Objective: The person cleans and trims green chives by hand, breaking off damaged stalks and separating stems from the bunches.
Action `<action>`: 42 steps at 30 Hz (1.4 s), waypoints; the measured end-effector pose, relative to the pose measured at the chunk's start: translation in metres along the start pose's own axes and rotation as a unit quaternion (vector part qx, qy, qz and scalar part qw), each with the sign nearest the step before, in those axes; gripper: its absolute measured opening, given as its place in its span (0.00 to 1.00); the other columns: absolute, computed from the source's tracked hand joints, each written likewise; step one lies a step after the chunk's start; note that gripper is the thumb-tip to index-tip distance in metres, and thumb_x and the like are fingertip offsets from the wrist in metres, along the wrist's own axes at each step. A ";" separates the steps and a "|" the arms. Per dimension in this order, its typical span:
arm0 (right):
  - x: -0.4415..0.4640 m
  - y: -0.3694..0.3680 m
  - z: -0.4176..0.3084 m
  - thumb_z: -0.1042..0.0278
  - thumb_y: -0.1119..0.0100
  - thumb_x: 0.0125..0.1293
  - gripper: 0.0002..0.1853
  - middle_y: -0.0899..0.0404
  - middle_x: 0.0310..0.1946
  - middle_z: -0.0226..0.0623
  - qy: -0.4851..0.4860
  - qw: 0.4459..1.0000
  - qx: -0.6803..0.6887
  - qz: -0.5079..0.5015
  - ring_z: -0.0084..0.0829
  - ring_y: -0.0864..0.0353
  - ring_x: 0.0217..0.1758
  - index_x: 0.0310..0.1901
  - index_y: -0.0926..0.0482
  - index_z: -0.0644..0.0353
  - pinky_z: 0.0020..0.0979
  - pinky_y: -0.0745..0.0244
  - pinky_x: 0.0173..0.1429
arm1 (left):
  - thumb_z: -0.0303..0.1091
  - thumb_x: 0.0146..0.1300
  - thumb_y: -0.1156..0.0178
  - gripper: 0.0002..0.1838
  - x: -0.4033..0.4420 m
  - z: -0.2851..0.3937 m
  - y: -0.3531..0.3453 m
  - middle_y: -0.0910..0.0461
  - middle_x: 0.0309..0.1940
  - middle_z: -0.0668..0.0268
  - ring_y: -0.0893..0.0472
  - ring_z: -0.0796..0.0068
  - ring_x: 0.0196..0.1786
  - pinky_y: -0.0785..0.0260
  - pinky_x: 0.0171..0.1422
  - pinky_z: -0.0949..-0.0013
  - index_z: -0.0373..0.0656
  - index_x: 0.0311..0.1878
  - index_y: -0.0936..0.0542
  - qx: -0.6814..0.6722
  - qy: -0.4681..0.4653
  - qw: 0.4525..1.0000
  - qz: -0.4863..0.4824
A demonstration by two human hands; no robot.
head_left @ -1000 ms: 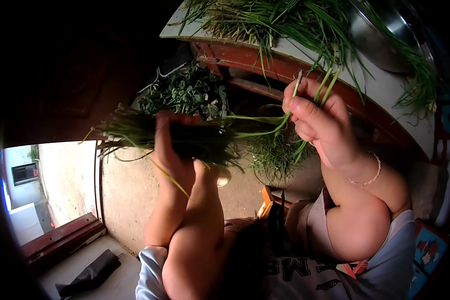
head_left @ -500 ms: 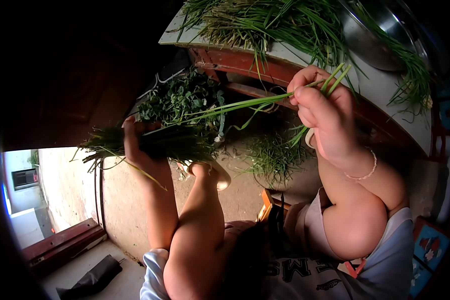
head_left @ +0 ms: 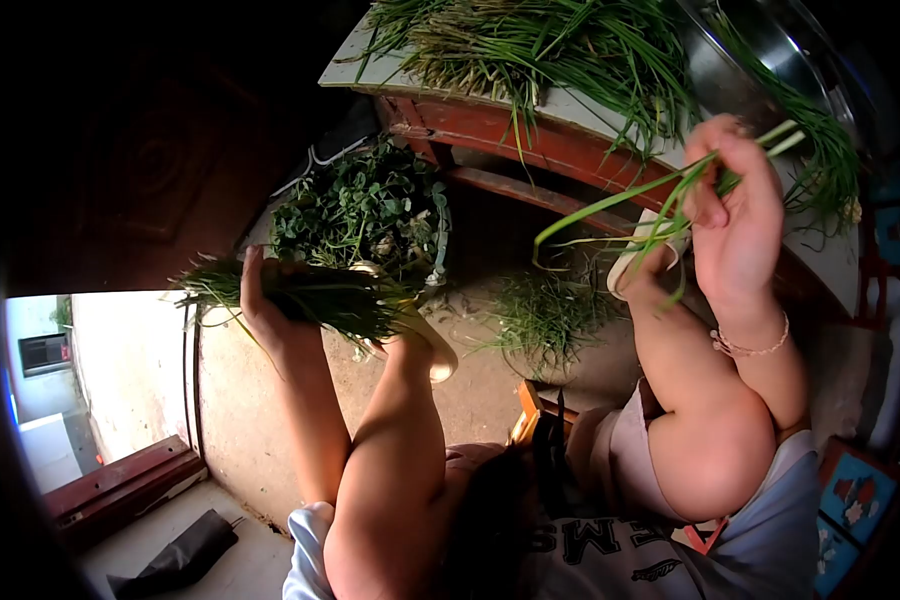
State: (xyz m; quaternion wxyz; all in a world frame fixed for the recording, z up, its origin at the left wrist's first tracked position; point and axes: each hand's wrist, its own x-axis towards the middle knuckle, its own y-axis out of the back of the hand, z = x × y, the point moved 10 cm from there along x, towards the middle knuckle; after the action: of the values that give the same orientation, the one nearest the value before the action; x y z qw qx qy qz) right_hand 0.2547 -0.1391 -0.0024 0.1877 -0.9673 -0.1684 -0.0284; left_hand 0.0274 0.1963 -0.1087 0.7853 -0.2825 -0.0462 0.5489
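Observation:
My left hand (head_left: pixel 263 298) is closed around a thick bundle of chives (head_left: pixel 340 300), which lies sideways above my left knee and foot. A few thin chive stalks (head_left: pixel 660 212) are pinched in my right hand (head_left: pixel 740 215), raised by the table's front edge. Their pale ends stick out past the fingers on the right, while the green blades droop to the left. On the table, a large heap of chives (head_left: pixel 560 50) has its blades hanging over the edge. More chives (head_left: pixel 815 150) trail beside the metal bowl (head_left: pixel 760 75).
A white-topped table (head_left: pixel 345 68) with a red wooden frame stands ahead. Under its left end is a container of leafy greens (head_left: pixel 360 210). Loose green trimmings (head_left: pixel 550 315) lie on the floor between my feet. A dark object (head_left: pixel 185 555) rests at lower left near the doorway.
My right hand has moved right and slightly up with the few stalks, which have come away from the bundle. My left hand stays nearly in place with the bundle.

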 end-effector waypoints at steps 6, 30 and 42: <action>-0.023 -0.062 0.023 0.71 0.45 0.53 0.05 0.31 0.19 0.24 -0.079 0.976 -0.046 -0.197 0.12 0.38 0.21 0.24 0.27 0.61 0.16 0.43 0.26 | 0.29 0.52 0.47 0.08 -0.071 -0.018 -0.080 0.31 0.24 0.65 0.34 0.80 0.21 0.42 0.23 0.78 0.39 0.36 0.29 0.095 0.018 0.976 -0.195; -0.049 -0.107 0.055 0.71 0.41 0.51 0.06 0.30 0.21 0.27 -0.021 0.938 -0.149 -0.311 0.15 0.38 0.22 0.24 0.26 0.64 0.19 0.45 0.26 | 0.25 0.47 0.38 0.12 -0.125 -0.049 -0.111 0.24 0.26 0.67 0.26 0.81 0.27 0.33 0.27 0.79 0.36 0.36 0.26 0.288 0.170 0.886 -0.322; -0.039 -0.094 0.051 0.74 0.44 0.54 0.04 0.29 0.19 0.22 -0.035 0.954 -0.132 -0.267 0.11 0.37 0.22 0.25 0.25 0.63 0.16 0.43 0.26 | 0.31 0.50 0.44 0.13 -0.123 -0.044 -0.105 0.28 0.21 0.65 0.32 0.80 0.22 0.41 0.25 0.80 0.38 0.39 0.32 0.315 0.139 0.895 -0.283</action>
State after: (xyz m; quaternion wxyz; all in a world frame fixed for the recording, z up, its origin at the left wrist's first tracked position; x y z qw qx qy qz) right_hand 0.1861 -0.0498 -0.0213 0.0378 -0.9034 -0.4220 -0.0657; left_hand 0.0835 0.0451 -0.0643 0.9537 -0.0687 0.1610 0.2446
